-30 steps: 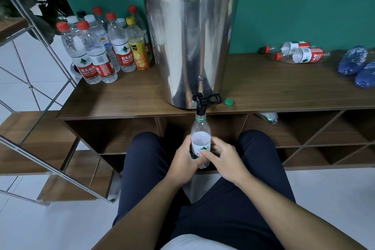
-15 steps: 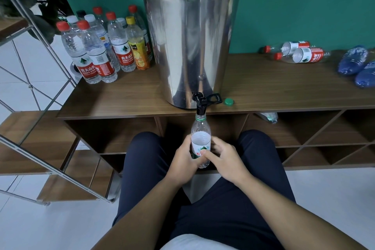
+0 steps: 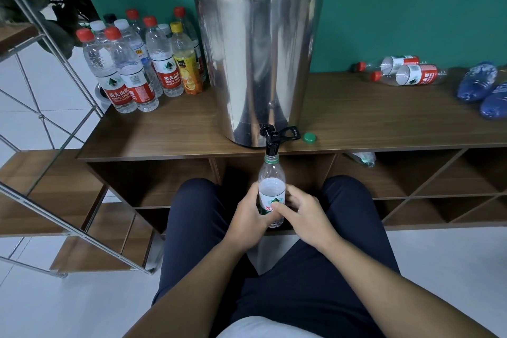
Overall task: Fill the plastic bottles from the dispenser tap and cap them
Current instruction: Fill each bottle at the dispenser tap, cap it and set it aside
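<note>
A clear plastic bottle (image 3: pixel 271 186) with a green neck ring and white label stands upright, its open mouth right under the black tap (image 3: pixel 271 143) of the steel dispenser (image 3: pixel 258 63). My left hand (image 3: pixel 248 214) grips the bottle's lower body from the left. My right hand (image 3: pixel 304 212) holds it from the right, thumb across the label. A loose green cap (image 3: pixel 309 137) lies on the wooden shelf (image 3: pixel 384 123) just right of the tap's lever.
Several capped bottles (image 3: pixel 137 71) stand in a group left of the dispenser. Two red-capped bottles (image 3: pixel 403 73) lie on their sides at the back right, beside blue bottles (image 3: pixel 478 85). A metal rack (image 3: pixel 41 118) stands at left. My knees flank the bottle.
</note>
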`<act>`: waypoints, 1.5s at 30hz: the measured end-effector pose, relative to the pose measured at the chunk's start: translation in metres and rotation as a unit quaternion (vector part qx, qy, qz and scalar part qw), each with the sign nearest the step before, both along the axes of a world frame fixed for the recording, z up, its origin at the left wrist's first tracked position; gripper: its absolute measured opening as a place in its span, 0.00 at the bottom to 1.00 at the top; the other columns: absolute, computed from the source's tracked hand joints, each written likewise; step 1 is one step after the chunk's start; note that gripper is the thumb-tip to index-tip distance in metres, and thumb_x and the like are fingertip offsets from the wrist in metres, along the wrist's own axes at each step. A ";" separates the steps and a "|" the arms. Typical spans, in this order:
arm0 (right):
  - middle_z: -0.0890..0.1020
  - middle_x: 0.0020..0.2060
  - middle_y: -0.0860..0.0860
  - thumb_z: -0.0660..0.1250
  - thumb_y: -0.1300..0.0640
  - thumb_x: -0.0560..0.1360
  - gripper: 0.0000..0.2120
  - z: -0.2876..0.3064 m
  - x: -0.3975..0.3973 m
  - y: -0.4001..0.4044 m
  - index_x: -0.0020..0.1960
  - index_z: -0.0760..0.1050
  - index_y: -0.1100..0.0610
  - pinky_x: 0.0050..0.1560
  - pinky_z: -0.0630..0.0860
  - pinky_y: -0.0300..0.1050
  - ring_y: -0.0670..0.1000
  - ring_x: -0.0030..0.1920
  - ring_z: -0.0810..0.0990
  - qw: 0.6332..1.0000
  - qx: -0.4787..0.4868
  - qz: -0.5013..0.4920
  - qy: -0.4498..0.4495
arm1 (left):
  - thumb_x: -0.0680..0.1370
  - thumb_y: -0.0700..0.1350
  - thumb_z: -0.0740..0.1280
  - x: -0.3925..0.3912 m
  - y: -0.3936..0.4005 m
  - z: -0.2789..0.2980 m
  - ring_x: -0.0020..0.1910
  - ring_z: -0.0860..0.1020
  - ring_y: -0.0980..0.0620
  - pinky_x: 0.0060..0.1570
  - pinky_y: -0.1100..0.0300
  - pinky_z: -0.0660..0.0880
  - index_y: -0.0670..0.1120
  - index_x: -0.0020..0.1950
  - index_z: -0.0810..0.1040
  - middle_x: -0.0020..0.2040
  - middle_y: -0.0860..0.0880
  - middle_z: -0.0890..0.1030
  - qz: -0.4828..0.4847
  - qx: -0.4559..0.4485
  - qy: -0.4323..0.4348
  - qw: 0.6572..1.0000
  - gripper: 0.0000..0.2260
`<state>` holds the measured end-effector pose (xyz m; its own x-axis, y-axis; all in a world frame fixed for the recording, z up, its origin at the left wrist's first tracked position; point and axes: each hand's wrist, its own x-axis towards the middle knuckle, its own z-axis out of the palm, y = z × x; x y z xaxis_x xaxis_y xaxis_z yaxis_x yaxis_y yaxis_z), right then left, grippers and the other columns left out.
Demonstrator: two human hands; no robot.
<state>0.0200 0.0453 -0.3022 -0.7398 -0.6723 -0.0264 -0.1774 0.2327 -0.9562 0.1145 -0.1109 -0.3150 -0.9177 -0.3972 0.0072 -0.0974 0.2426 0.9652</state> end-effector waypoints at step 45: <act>0.89 0.62 0.44 0.75 0.58 0.83 0.19 -0.005 -0.002 -0.001 0.72 0.82 0.46 0.70 0.81 0.60 0.47 0.66 0.86 1.000 -0.008 0.000 0.008 | 0.78 0.42 0.81 0.000 0.001 0.000 0.64 0.84 0.57 0.64 0.60 0.80 0.55 0.74 0.77 0.63 0.58 0.86 0.002 0.005 0.004 1.000 0.27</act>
<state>0.0183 0.0446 -0.3075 -0.7404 -0.6722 -0.0027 -0.1934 0.2169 -0.9569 0.1149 -0.1100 -0.3146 -0.9163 -0.4002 0.0114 -0.0895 0.2324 0.9685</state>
